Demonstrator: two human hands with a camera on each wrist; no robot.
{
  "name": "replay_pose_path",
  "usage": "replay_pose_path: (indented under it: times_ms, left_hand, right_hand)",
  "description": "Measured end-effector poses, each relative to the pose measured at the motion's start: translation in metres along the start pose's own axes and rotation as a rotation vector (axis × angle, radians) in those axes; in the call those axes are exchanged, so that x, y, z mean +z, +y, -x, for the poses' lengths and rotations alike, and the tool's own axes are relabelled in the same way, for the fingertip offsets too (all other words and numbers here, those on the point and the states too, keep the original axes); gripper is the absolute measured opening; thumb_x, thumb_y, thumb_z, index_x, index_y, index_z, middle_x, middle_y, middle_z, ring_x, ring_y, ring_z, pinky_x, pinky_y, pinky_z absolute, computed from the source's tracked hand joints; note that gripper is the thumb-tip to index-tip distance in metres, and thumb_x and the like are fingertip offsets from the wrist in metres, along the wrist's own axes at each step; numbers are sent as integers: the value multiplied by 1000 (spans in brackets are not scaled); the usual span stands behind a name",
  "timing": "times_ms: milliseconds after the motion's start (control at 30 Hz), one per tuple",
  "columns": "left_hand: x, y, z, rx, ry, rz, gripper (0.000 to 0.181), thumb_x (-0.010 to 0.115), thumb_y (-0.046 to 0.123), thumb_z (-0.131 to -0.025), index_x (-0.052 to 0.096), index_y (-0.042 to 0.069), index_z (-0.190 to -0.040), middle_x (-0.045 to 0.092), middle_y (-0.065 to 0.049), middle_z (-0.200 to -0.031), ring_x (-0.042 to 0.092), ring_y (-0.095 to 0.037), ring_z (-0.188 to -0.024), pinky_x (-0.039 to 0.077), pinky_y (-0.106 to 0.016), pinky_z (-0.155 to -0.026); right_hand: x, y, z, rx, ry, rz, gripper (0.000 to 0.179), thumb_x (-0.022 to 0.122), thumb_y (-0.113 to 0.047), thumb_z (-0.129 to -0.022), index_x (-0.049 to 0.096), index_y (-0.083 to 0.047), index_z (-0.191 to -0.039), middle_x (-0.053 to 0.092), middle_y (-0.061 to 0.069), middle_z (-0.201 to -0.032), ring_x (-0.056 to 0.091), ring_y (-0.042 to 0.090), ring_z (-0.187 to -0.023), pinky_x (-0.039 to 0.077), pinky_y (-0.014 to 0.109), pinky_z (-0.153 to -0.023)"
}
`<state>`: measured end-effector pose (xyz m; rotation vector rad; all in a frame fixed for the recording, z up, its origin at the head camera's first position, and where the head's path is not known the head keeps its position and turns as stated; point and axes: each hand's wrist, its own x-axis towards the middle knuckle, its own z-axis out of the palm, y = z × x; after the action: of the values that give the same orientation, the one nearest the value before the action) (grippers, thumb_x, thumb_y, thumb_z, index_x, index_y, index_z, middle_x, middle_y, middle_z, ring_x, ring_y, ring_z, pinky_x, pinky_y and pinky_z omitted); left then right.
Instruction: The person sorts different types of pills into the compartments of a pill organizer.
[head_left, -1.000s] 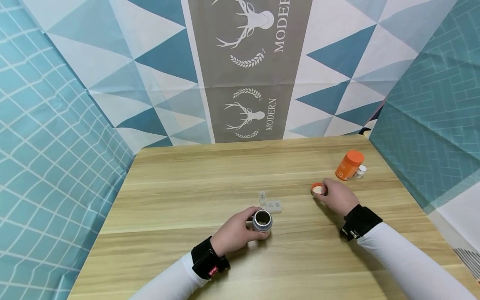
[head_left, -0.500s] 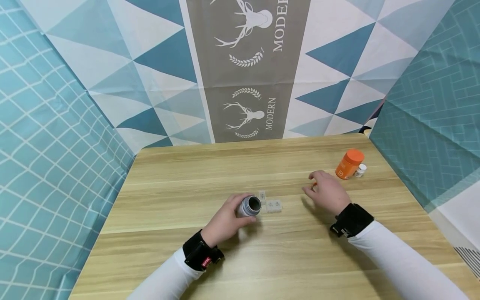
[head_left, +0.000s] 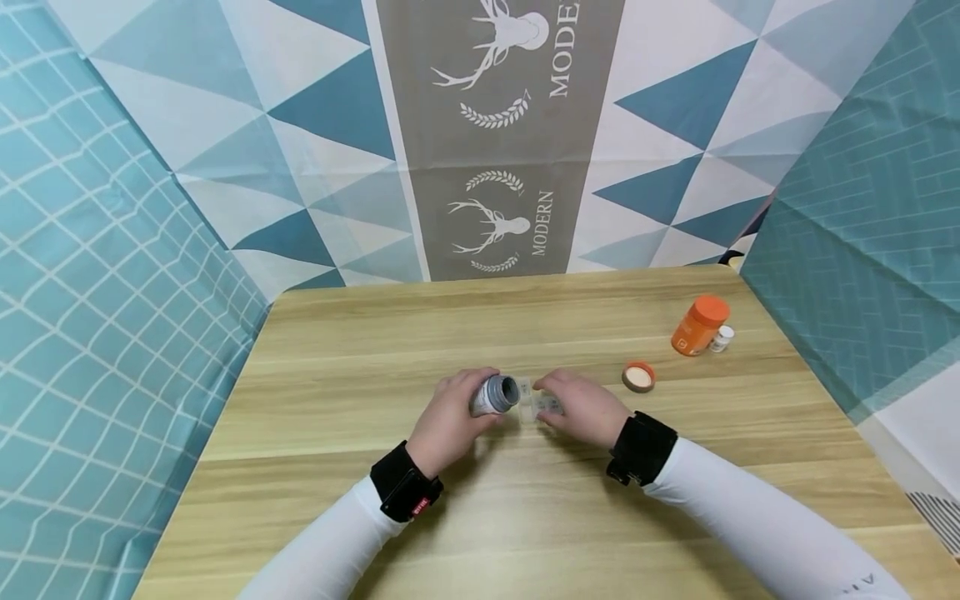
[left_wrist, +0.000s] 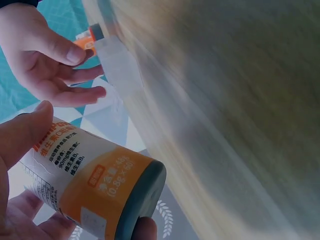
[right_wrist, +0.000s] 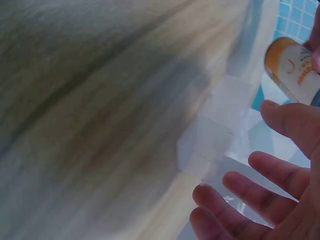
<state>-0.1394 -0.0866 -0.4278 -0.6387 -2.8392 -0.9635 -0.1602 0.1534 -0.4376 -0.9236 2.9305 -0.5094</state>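
My left hand (head_left: 448, 421) grips an uncapped vitamin bottle (head_left: 492, 397), tilted so that its dark grey mouth points to the right. The label in the left wrist view shows the bottle (left_wrist: 95, 175) as white and orange with Chinese print. Just right of the mouth lies a small clear plastic pill box (head_left: 524, 388) on the table. My right hand (head_left: 585, 408) reaches over the right end of that box, its thumb and fingers spread. In the right wrist view the fingers are apart, with the pill box (right_wrist: 205, 145) beyond their tips.
The bottle's orange-rimmed cap (head_left: 638, 377) lies inner side up on the wooden table (head_left: 360, 358), right of my right hand. Farther back at the right stand an orange jar (head_left: 699, 325) with an orange lid and a small white bottle (head_left: 722, 339). Patterned cloth walls (head_left: 330, 167) enclose the table.
My right hand has let go of the cap and moved left to the pill box. The left hand has moved left and a little back, tipping the bottle from near upright toward the right.
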Motion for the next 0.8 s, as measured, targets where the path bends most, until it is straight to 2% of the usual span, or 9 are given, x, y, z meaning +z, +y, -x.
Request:
replay_pose_path:
  times_ms: [167, 267, 500, 800]
  left_hand:
    - [4, -1, -3, 77, 30, -226, 62, 85, 25, -73, 59, 19, -129, 62, -8, -121, 51, -31, -106, 48, -49, -82]
    - [6, 0, -4, 80, 13, -320, 62, 85, 27, -72, 60, 22, -128, 62, -8, -120, 51, -32, -105, 51, -51, -74]
    - [14, 3, -8, 81, -69, -392, 61, 83, 32, -74, 60, 24, -129, 62, -6, -119, 51, -31, -103, 49, -51, -73]
    - [21, 1, -9, 71, -77, -450, 61, 82, 34, -75, 59, 26, -131, 61, -3, -116, 49, -29, -103, 48, -50, -76]
  right_hand:
    - [7, 4, -3, 7, -26, -7, 37, 72, -28, -87, 65, -6, -116, 66, 7, -109, 59, 18, -98, 52, 40, -84]
    - [9, 6, -3, 16, -44, -20, 34, 72, -27, -87, 66, -8, -115, 68, 6, -108, 60, 17, -97, 52, 40, -84]
    - [11, 4, -4, 67, -64, -68, 32, 73, -25, -87, 67, -7, -112, 69, 6, -106, 60, 16, -95, 52, 39, -83]
    - [13, 4, -9, 119, -65, -86, 24, 74, -26, -86, 65, -10, -102, 67, 1, -94, 58, 11, -83, 51, 35, -75]
